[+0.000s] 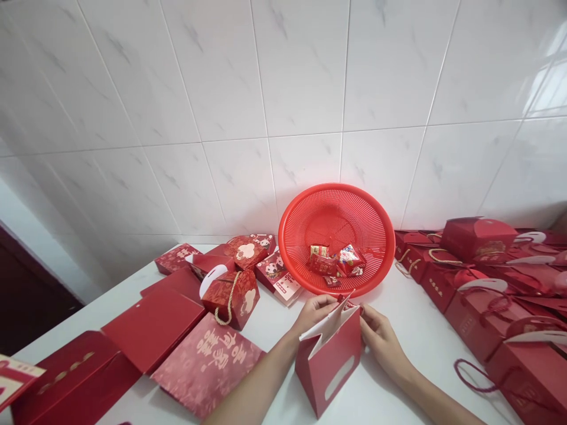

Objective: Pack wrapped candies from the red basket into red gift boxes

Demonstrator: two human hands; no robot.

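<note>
A red paper gift box (pixel 330 369) stands upright on the table in front of me, its top gaping and its pale inside showing. A white oval label sits low on its near side. My left hand (pixel 315 313) reaches round the far left of the box's top edge, fingers closed against it. At the right edge, my right hand (pixel 380 335) also grips the box with bent fingers. Between the hands, a small shiny red piece (pixel 348 303) shows behind the top edge; I cannot tell what it is. The fingertips are partly hidden by the box.
A red plastic basket (pixel 292 236) leans against the tiled wall, holding several wrapped sweets (pixel 325 262). Folded and flat red boxes (pixel 155 324) and a patterned box with a rope handle (pixel 234 295) lie left. Rows of red gift boxes (pixel 481 313) fill the right.
</note>
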